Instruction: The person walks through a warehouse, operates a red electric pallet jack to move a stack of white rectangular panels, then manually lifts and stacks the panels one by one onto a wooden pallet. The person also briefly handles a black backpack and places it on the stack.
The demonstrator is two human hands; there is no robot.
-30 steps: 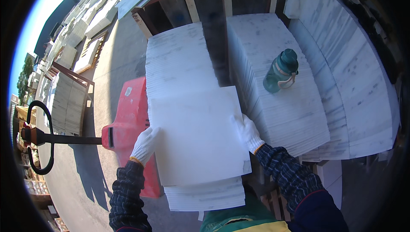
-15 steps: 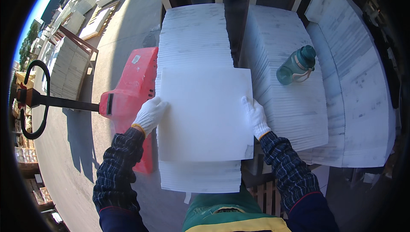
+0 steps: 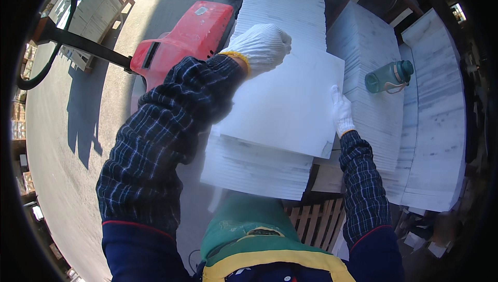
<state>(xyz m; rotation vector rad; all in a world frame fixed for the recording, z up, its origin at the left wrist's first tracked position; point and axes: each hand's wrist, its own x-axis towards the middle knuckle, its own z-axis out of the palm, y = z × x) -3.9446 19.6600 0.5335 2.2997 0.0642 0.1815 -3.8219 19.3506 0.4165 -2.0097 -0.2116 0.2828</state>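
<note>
One slab [image 3: 290, 108] already lies on the stack [image 3: 254, 170], askew. The left hand [image 3: 259, 47] curls over it, the right hand [image 3: 341, 109] meets its edge; I cannot tell whether either grips.

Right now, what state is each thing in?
Stack, partly covered.
Slab, askew over the stack, overhanging its right side.
Left hand, gloved, bent over the slab's upper left, fingertips hidden.
Right hand, gloved, at the slab's right edge, grip unclear.
Bottle, lid on.
Red machine, handle out to the left.
</note>
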